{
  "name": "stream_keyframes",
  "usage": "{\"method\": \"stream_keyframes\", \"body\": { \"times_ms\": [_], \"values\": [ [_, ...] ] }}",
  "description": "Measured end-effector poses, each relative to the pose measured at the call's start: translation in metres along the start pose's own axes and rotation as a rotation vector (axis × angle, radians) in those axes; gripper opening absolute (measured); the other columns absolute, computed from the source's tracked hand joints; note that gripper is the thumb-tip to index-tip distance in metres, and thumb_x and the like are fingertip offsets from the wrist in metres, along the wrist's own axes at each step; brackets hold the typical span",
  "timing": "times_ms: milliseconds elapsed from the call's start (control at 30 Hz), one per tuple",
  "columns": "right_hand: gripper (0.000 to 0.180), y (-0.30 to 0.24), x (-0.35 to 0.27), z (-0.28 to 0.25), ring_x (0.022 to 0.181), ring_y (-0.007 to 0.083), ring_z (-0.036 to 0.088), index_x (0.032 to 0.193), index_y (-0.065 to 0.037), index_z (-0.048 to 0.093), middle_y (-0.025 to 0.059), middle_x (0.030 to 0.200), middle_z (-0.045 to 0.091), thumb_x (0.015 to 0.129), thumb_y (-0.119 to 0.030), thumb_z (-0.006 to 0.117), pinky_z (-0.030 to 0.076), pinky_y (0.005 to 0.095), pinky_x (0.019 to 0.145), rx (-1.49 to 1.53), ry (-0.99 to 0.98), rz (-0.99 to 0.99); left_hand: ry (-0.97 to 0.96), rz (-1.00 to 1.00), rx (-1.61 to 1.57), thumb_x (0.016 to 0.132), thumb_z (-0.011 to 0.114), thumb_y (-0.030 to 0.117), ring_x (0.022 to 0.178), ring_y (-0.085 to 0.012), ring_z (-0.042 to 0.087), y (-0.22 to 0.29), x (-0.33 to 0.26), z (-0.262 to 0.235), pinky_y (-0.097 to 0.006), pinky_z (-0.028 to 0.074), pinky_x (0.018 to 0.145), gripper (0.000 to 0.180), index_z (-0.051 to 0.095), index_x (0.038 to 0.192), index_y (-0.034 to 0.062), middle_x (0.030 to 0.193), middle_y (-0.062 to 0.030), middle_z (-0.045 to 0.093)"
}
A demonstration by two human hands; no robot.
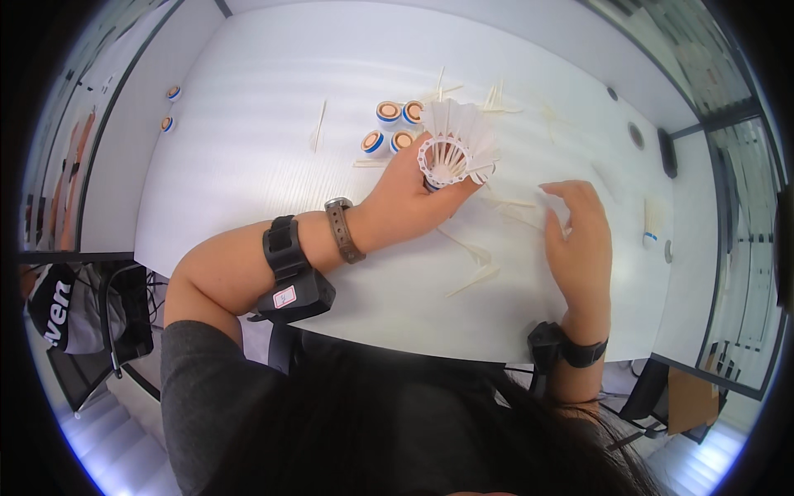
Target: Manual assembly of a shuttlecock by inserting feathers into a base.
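Observation:
My left hand (422,194) grips a shuttlecock (459,124) over the middle of the table. Its white feathers fan upward, and a ring with bare quill shafts faces me where feathers are lacking at the front. The fingers wrap round its lower end and hide most of the base. My right hand (579,236) is raised to the right of it, fingers curved and apart from the thumb, with nothing seen between them. Just beyond my left hand stand several round cork bases (372,143) with blue bands. Loose feathers (480,256) lie between my two hands.
More loose feathers (499,99) are scattered at the far side, and a single feather (318,126) lies to the left. White panels (178,50) border the table (265,99). A shuttlecock-like piece (651,223) shows at the right edge, and two small banded bases (174,93) at the left.

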State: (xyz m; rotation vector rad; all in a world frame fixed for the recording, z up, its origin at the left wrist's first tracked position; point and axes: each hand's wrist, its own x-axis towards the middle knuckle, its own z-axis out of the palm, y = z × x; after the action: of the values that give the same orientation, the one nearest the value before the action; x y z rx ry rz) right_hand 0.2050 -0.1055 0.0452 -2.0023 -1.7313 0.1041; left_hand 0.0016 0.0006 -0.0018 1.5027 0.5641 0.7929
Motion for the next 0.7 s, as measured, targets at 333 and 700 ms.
{"method": "stream_keyframes", "body": {
  "times_ms": [333,700],
  "values": [
    [0.015,0.005,0.002,-0.016,0.087,0.0278,0.058,0.088,-0.003,0.062,0.0079,0.088,0.058,0.074,-0.004,0.068,0.047,0.0346,0.074,0.053,-0.246,-0.020,-0.137,0.108,-0.022,0.085,0.060,0.004,0.082,-0.0075,0.056,-0.002,-0.001,0.003,-0.026,0.047,0.071,0.016,0.057,0.101,0.0037,0.091,-0.0030,0.061],
    [0.009,0.006,0.004,-0.006,0.086,0.0280,0.058,0.084,-0.004,0.059,0.0075,0.087,0.058,0.076,-0.002,0.064,0.046,0.0352,0.073,0.134,-0.273,-0.061,-0.272,0.161,0.181,0.082,0.065,0.016,0.081,-0.0271,0.062,-0.002,-0.001,0.002,-0.033,0.048,0.072,0.029,0.055,0.106,0.0022,0.092,-0.0135,0.063]
  ]
}}
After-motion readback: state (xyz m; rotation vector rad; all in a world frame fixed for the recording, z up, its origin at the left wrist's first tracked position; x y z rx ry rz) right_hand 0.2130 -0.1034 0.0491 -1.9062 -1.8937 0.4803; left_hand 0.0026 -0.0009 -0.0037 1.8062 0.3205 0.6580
